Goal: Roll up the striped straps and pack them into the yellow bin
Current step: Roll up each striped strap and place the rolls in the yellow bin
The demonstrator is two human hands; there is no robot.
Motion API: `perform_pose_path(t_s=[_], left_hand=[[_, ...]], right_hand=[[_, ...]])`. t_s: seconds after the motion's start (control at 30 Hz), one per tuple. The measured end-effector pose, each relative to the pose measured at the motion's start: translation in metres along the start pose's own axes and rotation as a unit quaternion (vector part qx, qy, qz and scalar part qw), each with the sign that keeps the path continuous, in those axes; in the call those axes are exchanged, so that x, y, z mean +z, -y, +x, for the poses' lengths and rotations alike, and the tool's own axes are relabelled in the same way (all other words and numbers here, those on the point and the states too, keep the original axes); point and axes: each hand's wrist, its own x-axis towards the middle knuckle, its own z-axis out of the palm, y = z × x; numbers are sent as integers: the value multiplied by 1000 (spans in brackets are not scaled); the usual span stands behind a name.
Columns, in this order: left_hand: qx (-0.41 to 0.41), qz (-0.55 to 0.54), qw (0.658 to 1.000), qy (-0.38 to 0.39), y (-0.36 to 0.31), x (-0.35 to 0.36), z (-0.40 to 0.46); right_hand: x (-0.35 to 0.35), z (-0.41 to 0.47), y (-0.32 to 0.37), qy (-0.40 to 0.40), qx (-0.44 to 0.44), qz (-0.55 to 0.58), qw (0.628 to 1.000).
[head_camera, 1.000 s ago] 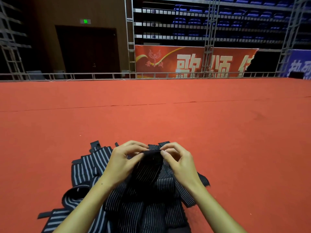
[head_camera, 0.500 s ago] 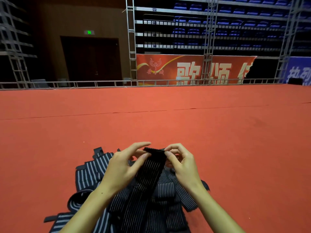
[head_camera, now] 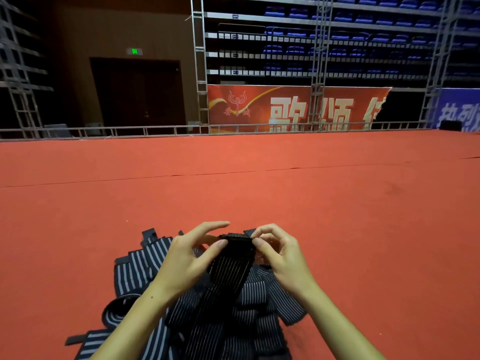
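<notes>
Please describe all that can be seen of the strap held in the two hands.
The strap is a dark woven band with thin pale lengthwise stripes. Its top end looks plain black and folded over. The left hand and right hand pinch that end. It hangs down onto the pile of straps.

A black strap with thin pale stripes (head_camera: 228, 276) is held up in the lower middle of the frame, its top end folded over into a narrow dark edge. The left hand (head_camera: 181, 261) pinches that end from one side between thumb and fingers, and the right hand (head_camera: 281, 253) pinches it from the other. From there the strap slopes down and toward the lower left, hanging flat and unrolled. Beneath it a loose pile of striped straps (head_camera: 145, 266) lies on the red floor, spreading across the bottom centre and lower left; its left straps carry broader grey-white stripes, one curled into a loop.
</notes>
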Motion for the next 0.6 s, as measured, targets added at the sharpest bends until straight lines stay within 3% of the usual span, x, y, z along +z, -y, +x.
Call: perform_pose_path(t_s=[0.07, 0.27, 0.5, 0.6], left_hand=[[-29, -50, 998, 24, -6, 4, 1], [-76, -91, 993, -24, -2, 13, 6], [-182, -165, 968, -44, -2, 13, 7], [-183, -168, 968, -33, -8, 11, 9]], right_hand=[[2, -1, -1, 8, 0, 0, 1000], [18, -10, -11, -34, -10, -40, 999], [18, -13, -11, -23, -152, -206, 967], [17, -10, -9, -33, -125, -215, 968]])
